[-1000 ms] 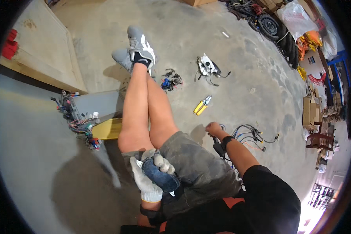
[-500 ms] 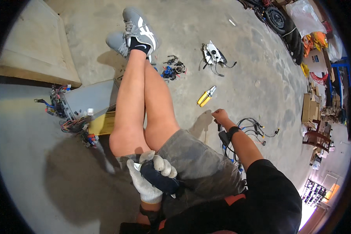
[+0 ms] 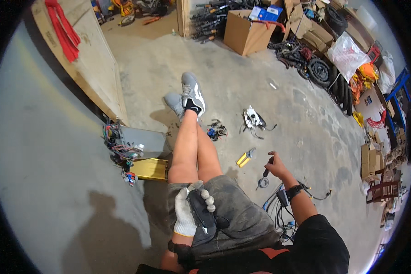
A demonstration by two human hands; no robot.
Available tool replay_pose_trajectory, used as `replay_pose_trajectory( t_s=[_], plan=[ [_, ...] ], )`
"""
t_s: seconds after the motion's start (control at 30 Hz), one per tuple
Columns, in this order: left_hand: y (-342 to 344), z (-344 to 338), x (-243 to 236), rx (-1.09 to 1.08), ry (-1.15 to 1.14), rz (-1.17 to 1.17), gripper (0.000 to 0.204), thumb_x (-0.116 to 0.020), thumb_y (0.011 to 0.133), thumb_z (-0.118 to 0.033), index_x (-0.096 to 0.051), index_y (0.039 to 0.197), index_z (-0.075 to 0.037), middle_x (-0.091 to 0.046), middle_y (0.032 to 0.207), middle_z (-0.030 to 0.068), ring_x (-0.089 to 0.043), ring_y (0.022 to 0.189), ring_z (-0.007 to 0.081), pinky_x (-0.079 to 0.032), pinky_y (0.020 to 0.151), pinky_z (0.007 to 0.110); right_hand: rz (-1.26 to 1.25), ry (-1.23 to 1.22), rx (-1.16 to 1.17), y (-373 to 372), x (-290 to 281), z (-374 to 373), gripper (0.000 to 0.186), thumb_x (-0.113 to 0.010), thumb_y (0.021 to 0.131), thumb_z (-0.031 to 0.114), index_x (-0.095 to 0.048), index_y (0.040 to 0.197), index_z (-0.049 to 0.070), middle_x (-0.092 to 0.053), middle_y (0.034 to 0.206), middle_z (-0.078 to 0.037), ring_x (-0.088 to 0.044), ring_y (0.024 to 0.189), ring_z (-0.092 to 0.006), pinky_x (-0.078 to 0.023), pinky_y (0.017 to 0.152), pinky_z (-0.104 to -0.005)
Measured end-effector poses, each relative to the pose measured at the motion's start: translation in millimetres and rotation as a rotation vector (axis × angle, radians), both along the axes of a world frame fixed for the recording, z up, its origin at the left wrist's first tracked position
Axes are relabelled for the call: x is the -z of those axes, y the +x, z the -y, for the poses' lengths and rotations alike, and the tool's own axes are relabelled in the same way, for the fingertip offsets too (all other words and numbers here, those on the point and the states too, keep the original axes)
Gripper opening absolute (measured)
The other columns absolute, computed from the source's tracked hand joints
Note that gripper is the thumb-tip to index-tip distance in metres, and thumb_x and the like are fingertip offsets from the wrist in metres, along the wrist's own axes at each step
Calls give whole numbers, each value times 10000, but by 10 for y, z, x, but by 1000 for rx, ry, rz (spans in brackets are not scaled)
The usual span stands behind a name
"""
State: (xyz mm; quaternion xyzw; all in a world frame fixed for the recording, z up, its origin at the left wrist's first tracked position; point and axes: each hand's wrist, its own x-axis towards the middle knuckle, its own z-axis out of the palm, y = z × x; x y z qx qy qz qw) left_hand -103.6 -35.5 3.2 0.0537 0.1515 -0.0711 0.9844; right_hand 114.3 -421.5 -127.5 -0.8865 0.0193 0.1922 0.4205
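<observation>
My left hand [image 3: 187, 210], in a white knit glove, is closed around an elongated black device [image 3: 201, 211] resting over my lap. A dark cord seems to come off its lower side. Out to the right, my bare right hand [image 3: 277, 165] grips a slim black handle-like piece [image 3: 267, 171]. A greyish ring [image 3: 262, 183] shows at the lower end of that piece; its exact kind is unclear. Nearest to this hand on the floor are yellow-handled cutting pliers [image 3: 245, 158]. Tangled black cables [image 3: 278, 205] lie beside and under my right forearm.
Beyond the pliers sit a white-and-black part with leads [image 3: 252, 119] and a small dark wired part [image 3: 218, 131]. Left of my legs are a grey case [image 3: 144, 140], a gold metal case [image 3: 148, 169] and bundled wires [image 3: 116, 146]. A cardboard box [image 3: 246, 34] stands at the back.
The view has tilted up, bringing the back of the room into sight. My right hand now shows the black piece and its ring more plainly. My left hand keeps its hold on the device.
</observation>
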Motion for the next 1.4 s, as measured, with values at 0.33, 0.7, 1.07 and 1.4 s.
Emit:
replay_pose_trajectory(
  t_s=[0.33,0.7,1.07,1.4],
  plan=[
    [154,157,435,107,-51,-6,582,-425,1055,-568,-598,1255,-50,-685,1010,166,-667,812,294,-573,685,419,437,407,49,-411,-1477,-591,335,-710,950,130,-530,1193,-12,-720,969,-118,-726,940,-208,-559,810,-342],
    [197,388,427,77,235,-72,521,-449,1042,-576,-689,1115,-120,-751,922,122,-717,714,285,-588,581,392,456,665,-395,-1426,-2144,-1460,292,-636,959,-37,-469,1193,16,-615,1098,-127,-680,1059,-234,-545,922,-373],
    [354,450,571,56,-1,134,564,-372,1064,-578,-549,1423,-181,-724,1021,172,-723,728,280,-613,585,394,708,593,-560,-1599,-2050,-1309,529,-646,940,-11,-340,1363,77,-551,1239,-185,-580,1173,-312,-468,1002,-468],
    [254,479,372,73,65,132,584,-337,1071,-584,-518,1447,-176,-731,1009,144,-695,687,243,-517,519,342,643,743,-311,-1559,-2106,-1307,476,-581,987,0,-309,1366,95,-512,1261,-198,-668,1097,-379,-526,972,-494]
  ],
)
